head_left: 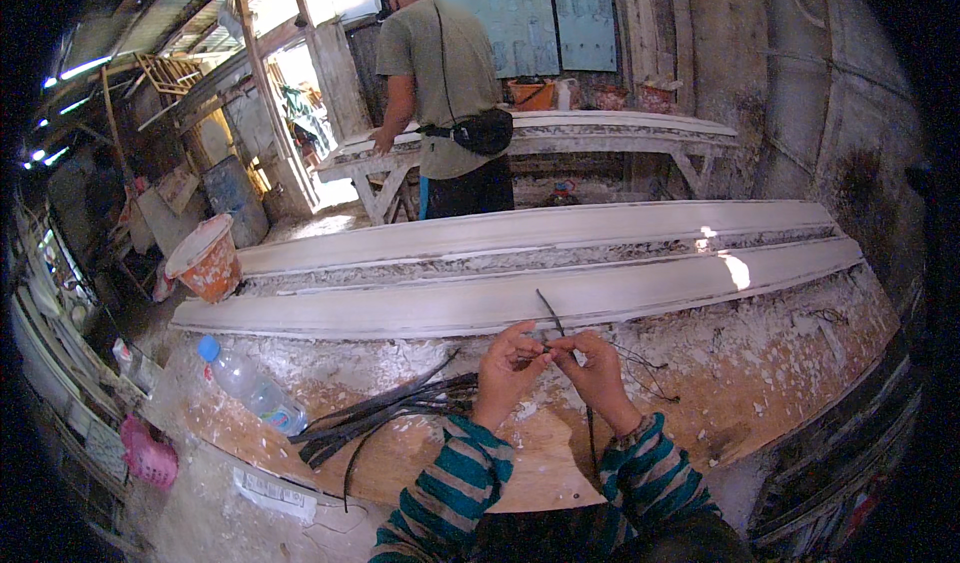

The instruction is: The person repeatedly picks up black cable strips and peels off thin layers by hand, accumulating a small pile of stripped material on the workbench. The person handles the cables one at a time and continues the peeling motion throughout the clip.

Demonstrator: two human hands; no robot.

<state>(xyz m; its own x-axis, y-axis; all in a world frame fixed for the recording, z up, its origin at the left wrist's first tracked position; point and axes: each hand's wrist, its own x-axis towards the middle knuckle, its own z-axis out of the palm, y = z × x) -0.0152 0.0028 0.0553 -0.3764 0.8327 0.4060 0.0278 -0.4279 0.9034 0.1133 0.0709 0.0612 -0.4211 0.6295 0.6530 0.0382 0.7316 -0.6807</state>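
Observation:
A thin black strip (550, 309) runs between my hands, with one end sticking up over the white board's near edge and the rest hanging down past my right wrist. My left hand (507, 371) is closed, its fingertips pinching at the strip. Right beside it, my right hand (597, 373) pinches the same strip between thumb and fingers. What exactly lies between the fingertips is too small to make out. A bundle of similar black strips (385, 410) rests on the plywood, left of my left wrist. Thin dark strands (652, 365) lie to the right of my right hand.
Two long white moulding-like pieces (420, 306) stretch across the plaster-spattered table (735, 418). A water bottle (245, 383) lies at left, near an orange bucket (208, 261). Beyond, a person (440, 73) stands at another white-topped bench (610, 135). A pink basket (150, 453) sits lower left.

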